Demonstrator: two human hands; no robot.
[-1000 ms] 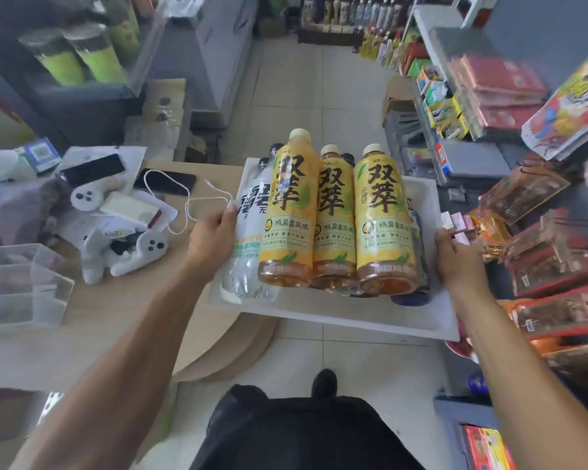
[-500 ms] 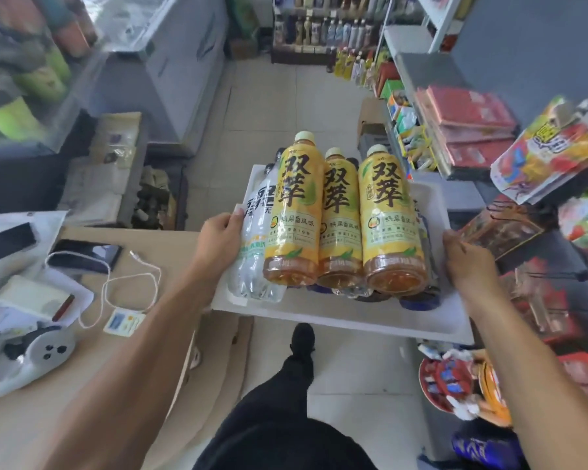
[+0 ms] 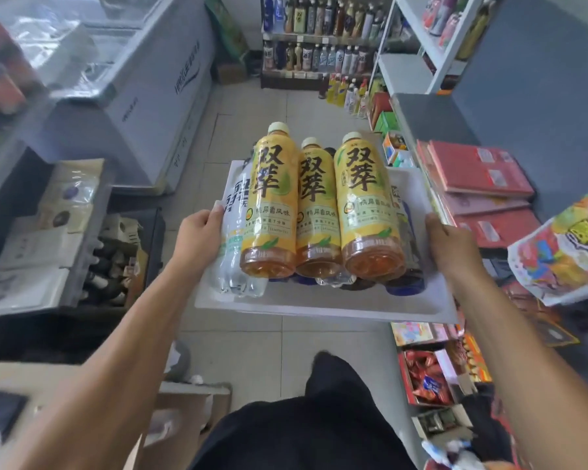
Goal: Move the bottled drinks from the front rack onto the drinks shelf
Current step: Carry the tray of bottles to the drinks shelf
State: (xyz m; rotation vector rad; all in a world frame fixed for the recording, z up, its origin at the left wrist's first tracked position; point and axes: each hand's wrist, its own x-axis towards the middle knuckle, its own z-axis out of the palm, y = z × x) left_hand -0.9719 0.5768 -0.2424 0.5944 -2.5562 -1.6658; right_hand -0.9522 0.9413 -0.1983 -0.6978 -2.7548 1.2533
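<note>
I carry a white tray [image 3: 323, 305] in front of me. Three yellow tea bottles [image 3: 319, 212] lie on top of other bottles on it. A clear bottle with a white label [image 3: 236, 239] lies at the left, and dark bottles [image 3: 406, 279] show underneath at the right. My left hand [image 3: 197, 237] grips the tray's left edge, its fingers against the clear bottle. My right hand [image 3: 450, 244] grips the tray's right edge. The drinks shelf [image 3: 319, 56], full of bottles, stands at the far end of the aisle.
A white chest freezer [image 3: 133, 106] stands at the left. Snack racks with red packets [image 3: 479, 184] line the right side, and a bright snack bag [image 3: 567, 245] juts out near my right arm. The tiled aisle floor [image 3: 262, 106] runs ahead between them. My dark trouser leg [image 3: 323, 401] shows below.
I have walked forward away from the counter and into the aisle with the tray. The drinks shelf is nearer. Both hands keep the same hold.
</note>
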